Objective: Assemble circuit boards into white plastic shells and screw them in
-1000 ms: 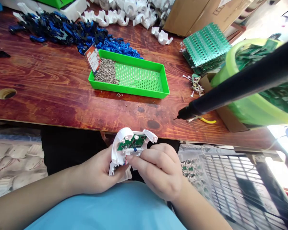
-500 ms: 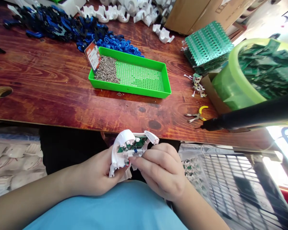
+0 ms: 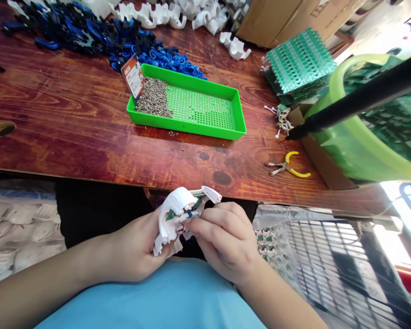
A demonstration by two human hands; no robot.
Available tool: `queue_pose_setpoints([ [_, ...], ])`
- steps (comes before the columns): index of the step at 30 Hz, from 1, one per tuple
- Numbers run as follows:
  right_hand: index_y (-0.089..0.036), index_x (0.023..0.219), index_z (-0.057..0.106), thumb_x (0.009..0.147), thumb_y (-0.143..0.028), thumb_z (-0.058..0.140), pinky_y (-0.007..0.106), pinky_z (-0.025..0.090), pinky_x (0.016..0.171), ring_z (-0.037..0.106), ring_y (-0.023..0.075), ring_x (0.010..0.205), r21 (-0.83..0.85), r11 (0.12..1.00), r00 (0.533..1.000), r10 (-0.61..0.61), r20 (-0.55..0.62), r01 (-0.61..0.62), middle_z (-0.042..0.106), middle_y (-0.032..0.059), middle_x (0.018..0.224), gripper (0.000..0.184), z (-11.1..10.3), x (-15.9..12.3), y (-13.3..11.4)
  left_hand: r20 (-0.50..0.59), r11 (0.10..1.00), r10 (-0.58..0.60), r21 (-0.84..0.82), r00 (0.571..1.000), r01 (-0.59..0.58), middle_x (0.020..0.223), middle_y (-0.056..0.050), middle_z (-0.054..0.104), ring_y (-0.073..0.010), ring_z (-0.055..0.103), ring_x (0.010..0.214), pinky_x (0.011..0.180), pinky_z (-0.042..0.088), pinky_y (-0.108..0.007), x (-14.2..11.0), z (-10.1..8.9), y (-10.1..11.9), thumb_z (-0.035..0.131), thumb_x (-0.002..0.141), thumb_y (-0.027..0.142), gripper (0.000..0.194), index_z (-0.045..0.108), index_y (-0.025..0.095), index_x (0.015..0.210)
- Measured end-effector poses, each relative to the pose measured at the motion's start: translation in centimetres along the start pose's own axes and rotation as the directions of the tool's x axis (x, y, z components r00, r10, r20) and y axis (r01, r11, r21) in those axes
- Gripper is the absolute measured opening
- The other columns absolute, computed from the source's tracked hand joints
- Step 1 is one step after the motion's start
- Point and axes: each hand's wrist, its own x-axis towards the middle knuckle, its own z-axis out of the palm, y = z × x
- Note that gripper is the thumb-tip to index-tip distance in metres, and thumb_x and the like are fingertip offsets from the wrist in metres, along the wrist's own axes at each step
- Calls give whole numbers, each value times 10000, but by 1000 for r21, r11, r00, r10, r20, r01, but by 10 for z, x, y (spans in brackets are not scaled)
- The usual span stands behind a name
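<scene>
Just in front of the table's edge, a white plastic housing [image 3: 167, 219] is held low over my lap. Inside it a green circuit board [image 3: 199, 201] shows in part, along with a short red wire. My left hand [image 3: 139, 249] is closed around the housing's left side, its fingertips hidden behind. At the right side, my right hand [image 3: 226, 237] has its fingers curled, thumb and forefinger pinched at the inner parts by the red wire. Whatever small part those fingertips grip is covered by them.
A green tray [image 3: 192, 130] of small screws sits mid-table. Yellow-handled pliers [image 3: 289, 165] lie to the right, below a stack of green boards [image 3: 299, 61]. A black rod-like tool [image 3: 356, 100] crosses a lime bucket [image 3: 339, 151]. Blue and black parts [image 3: 89, 39] are heaped behind.
The black rod-like tool has swung upward, uncovering the pliers' handles. The housing has tilted and shifted slightly left, with my right hand moving along with it.
</scene>
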Motion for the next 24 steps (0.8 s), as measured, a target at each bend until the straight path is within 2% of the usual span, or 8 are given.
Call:
queue_pose_setpoints([
  [4,-143,960,657,840,-54,573,295,466,665,589,122,722,77,996,998,54,-16,-53,667,28,813,171,1,2,-4,113,957,117,253,987,-143,1019,-66,606,-219,596,945,897,481,-322,-5,-4,-1,492,834,110,270,510,185,1093],
  [7,-148,944,661,833,-54,586,314,452,665,564,131,697,80,993,996,86,-37,-83,659,33,790,164,-2,0,-8,111,912,233,319,966,-257,1026,-58,599,-230,585,1009,922,466,-307,-4,-5,2,522,799,91,292,512,206,1067],
  [9,-142,954,667,834,-51,581,325,459,679,568,145,728,84,993,995,86,-54,-82,647,41,787,173,-3,-3,-10,102,917,255,291,962,-274,993,-63,599,-224,594,964,907,476,-306,-1,-3,6,514,794,93,274,509,192,1049],
  [13,-123,981,657,801,-19,595,317,496,702,583,152,774,115,988,993,107,-58,-100,629,55,814,217,-3,-8,-9,92,975,142,158,986,-155,954,-73,607,-204,607,860,895,503,-333,5,4,9,476,825,111,280,502,147,1102],
  [16,-133,993,619,777,-15,592,303,532,723,604,149,816,190,970,983,170,-67,-155,627,56,860,248,-3,-10,-7,44,984,106,142,993,-111,1065,-74,614,-214,599,976,970,466,-347,6,6,6,490,862,149,309,507,183,1169],
  [19,-153,999,594,763,6,552,302,546,719,612,150,840,216,960,966,212,-146,-178,624,50,874,288,-4,-13,-6,6,989,85,123,996,-85,1220,-79,579,-225,530,1152,1068,377,-363,4,5,2,506,885,180,409,453,226,1288],
  [21,-159,984,598,764,14,549,301,541,711,611,152,832,177,966,957,220,-189,-187,619,49,868,284,-5,-14,-4,37,998,44,53,998,-46,1276,-80,556,-226,500,1202,1093,345,-377,3,3,2,525,884,200,493,391,244,1357],
  [24,-154,985,606,773,8,560,318,542,722,609,165,847,140,977,956,188,-226,-159,610,56,878,271,-5,-13,-2,127,988,-38,-145,991,57,1298,-75,555,-254,499,1212,1071,369,-398,1,0,7,599,840,244,540,422,247,1351],
])
